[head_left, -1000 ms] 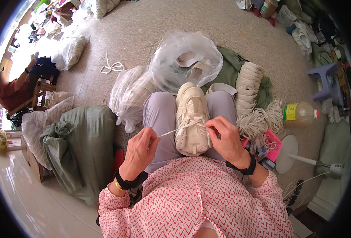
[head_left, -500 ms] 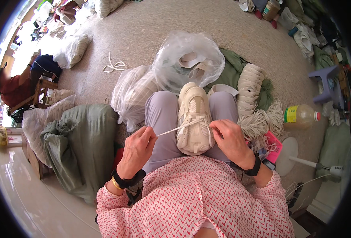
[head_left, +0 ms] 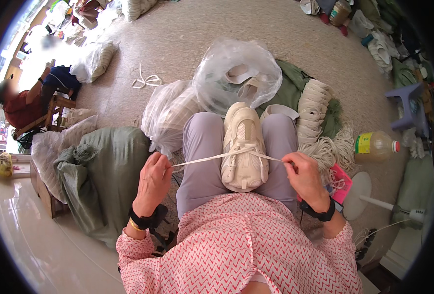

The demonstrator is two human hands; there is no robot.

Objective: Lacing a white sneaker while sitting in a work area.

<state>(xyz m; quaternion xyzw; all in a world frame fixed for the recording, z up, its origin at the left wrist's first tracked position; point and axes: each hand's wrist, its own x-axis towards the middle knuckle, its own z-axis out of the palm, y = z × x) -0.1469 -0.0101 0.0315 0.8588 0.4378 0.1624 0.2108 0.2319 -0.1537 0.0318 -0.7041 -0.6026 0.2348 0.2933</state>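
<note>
A cream sneaker (head_left: 244,171) rests between my knees, its toe pointing away from me and its heel against my shirt. A flat cream shoelace (head_left: 207,158) crosses over the front of the shoe, and both ends are drawn out sideways, fairly taut. My left hand (head_left: 153,179) pinches one end, out beyond my left knee. Over my right knee, my right hand (head_left: 304,176) pinches the other end between thumb and fingertips. The strands cross near the middle of the shoe.
Ahead lie a clear plastic bag (head_left: 239,90) with shoe parts, stacked cream shoe pieces (head_left: 312,110) and a bundle of laces (head_left: 342,147). A green sack (head_left: 111,176) stands left, an oil bottle (head_left: 373,146) and purple stool (head_left: 405,105) right. Another person (head_left: 23,108) sits far left.
My hands have moved apart, the left one outward to the left and the right one to the right. More lace now stretches from the shoe on both sides.
</note>
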